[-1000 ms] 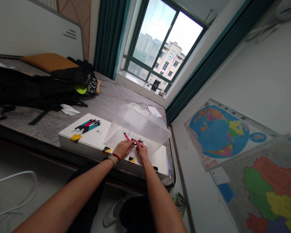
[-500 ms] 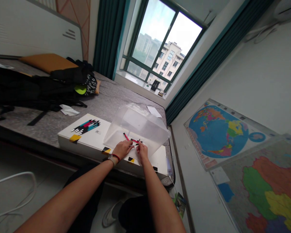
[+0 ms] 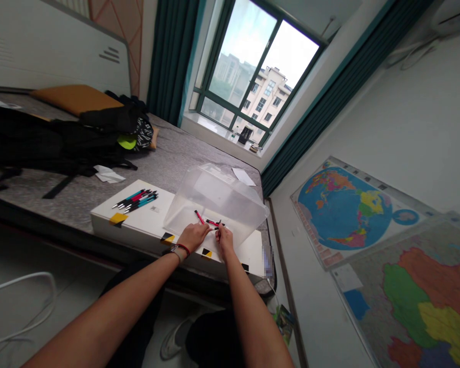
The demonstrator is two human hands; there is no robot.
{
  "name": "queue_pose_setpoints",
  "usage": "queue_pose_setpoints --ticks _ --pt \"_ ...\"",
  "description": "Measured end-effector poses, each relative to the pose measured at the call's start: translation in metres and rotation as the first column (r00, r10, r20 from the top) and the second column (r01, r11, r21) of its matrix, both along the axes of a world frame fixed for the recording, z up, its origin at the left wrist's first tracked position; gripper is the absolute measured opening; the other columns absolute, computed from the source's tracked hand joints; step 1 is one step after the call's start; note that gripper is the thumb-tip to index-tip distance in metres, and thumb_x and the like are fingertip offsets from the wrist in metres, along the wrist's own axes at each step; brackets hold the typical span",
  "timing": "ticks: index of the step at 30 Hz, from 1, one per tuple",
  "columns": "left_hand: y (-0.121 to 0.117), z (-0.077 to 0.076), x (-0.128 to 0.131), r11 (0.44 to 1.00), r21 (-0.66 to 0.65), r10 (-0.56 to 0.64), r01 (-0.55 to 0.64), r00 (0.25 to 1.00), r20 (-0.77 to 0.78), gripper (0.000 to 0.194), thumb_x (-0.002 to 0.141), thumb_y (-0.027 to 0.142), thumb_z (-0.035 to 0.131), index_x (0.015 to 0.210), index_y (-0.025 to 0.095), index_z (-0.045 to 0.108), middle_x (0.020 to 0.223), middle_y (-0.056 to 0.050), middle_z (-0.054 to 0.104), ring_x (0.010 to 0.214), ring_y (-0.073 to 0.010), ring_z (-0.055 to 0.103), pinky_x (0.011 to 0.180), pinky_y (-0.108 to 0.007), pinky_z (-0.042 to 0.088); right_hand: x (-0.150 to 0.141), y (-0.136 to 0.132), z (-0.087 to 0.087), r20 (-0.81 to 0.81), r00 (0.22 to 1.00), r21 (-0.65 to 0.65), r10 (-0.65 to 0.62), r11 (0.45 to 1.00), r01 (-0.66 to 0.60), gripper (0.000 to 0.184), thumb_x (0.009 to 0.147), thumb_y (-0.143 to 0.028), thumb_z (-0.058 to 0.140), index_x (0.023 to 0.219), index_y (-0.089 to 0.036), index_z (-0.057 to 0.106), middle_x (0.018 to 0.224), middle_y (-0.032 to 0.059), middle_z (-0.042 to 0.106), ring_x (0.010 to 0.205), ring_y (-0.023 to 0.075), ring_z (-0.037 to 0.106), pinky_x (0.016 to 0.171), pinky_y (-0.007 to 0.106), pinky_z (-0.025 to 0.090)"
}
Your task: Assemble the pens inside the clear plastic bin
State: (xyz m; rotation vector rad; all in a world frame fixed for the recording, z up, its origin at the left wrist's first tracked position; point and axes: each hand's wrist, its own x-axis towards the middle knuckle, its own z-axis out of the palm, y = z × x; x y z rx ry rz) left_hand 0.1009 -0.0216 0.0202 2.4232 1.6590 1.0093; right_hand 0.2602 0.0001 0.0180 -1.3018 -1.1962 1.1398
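Over a clear plastic box point(image 3: 230, 197), tipped on its side, both my hands meet at its open front. My left hand point(image 3: 192, 237), with a red band at the wrist, pinches one end of a thin pen part point(image 3: 214, 229). Its other end is pinched by my right hand point(image 3: 225, 240); the fingers cover most of it. Just beyond my fingertips a red pen piece point(image 3: 199, 217) lies slanted, and another red and black piece point(image 3: 213, 222) lies crosswise. To the left, several assembled-looking pens point(image 3: 138, 199) in blue, red and black lie in a bunch.
A long white box point(image 3: 138, 225) with yellow and black tape tabs supports everything at the bed's edge. A black bag point(image 3: 53, 140) and a crumpled tissue point(image 3: 109, 174) lie on the mattress point(image 3: 176, 148). Wall maps point(image 3: 345, 204) hang at right.
My left fingertips have shifted slightly right and up, drawing closer to my right hand. The box, pens and loose pieces stay where they were.
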Motion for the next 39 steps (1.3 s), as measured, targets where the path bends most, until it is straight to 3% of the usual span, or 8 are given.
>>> queue_pose_setpoints --ticks 5,11,14,24,31,39 --pt "-0.0013 0.0018 -0.0004 1.0 -0.004 0.013 -0.013 0.999 -0.031 0.044 0.099 0.042 0.025 0.089 0.017 0.061 0.078 -0.01 0.067 0.073 -0.0188 0.062 0.072 -0.031 0.04 0.001 0.0008 -0.0003 -0.003 1.0 -0.005 0.007 1.0 -0.007 0.04 0.081 -0.053 0.053 0.058 -0.02 0.053 0.048 -0.0039 0.05 0.041 0.01 0.039 0.043 0.023 0.029" --pt "-0.0038 0.0033 -0.0004 1.0 -0.008 -0.006 0.006 0.998 0.06 0.033 0.094 0.046 0.04 0.106 0.02 0.057 0.085 -0.006 0.068 0.075 -0.0195 0.062 0.071 -0.031 0.04 -0.0002 0.0008 0.0001 -0.095 0.995 -0.003 -0.017 1.0 0.017 0.038 0.079 -0.053 0.056 0.061 -0.019 0.053 0.05 -0.0045 0.05 0.041 0.0085 0.038 0.042 0.023 0.028" --pt "-0.0046 0.0046 -0.0008 1.0 -0.003 -0.016 0.017 0.998 0.059 0.03 0.095 0.043 0.039 0.098 0.02 0.058 0.087 -0.006 0.067 0.078 -0.0191 0.062 0.07 -0.03 0.04 -0.0003 0.0019 -0.0005 -0.083 0.996 0.003 -0.018 1.0 0.018 0.039 0.078 -0.054 0.056 0.061 -0.018 0.053 0.05 -0.0042 0.05 0.041 0.0082 0.038 0.041 0.023 0.027" --pt "-0.0028 0.0054 -0.0003 1.0 0.006 -0.019 0.019 0.999 0.026 0.045 0.097 0.045 0.029 0.082 0.018 0.062 0.084 -0.008 0.065 0.076 -0.0177 0.06 0.074 -0.031 0.041 -0.0008 0.001 0.0015 -0.094 0.995 -0.007 -0.021 1.0 0.02 0.038 0.078 -0.053 0.058 0.062 -0.018 0.053 0.051 -0.0034 0.051 0.042 0.0083 0.038 0.042 0.023 0.027" --pt "-0.0025 0.002 -0.0009 0.999 -0.03 -0.023 0.026 0.993 0.117 0.033 0.091 0.048 0.046 0.107 0.021 0.058 0.089 -0.006 0.069 0.078 -0.0197 0.063 0.072 -0.031 0.042 0.0003 0.0023 -0.0009 -0.079 0.997 -0.008 -0.019 1.0 0.018 0.037 0.078 -0.052 0.056 0.063 -0.019 0.053 0.052 -0.003 0.051 0.043 0.0089 0.039 0.042 0.023 0.028" --pt "-0.0018 0.0017 0.0 1.0 -0.02 -0.018 0.02 0.994 0.106 0.032 0.095 0.046 0.038 0.098 0.022 0.059 0.091 -0.007 0.068 0.079 -0.0191 0.063 0.072 -0.03 0.041 -0.0001 0.0019 -0.0005 -0.052 0.998 -0.01 -0.033 0.999 0.032 0.039 0.079 -0.054 0.053 0.062 -0.019 0.053 0.052 -0.0026 0.051 0.042 0.0097 0.041 0.043 0.024 0.03"
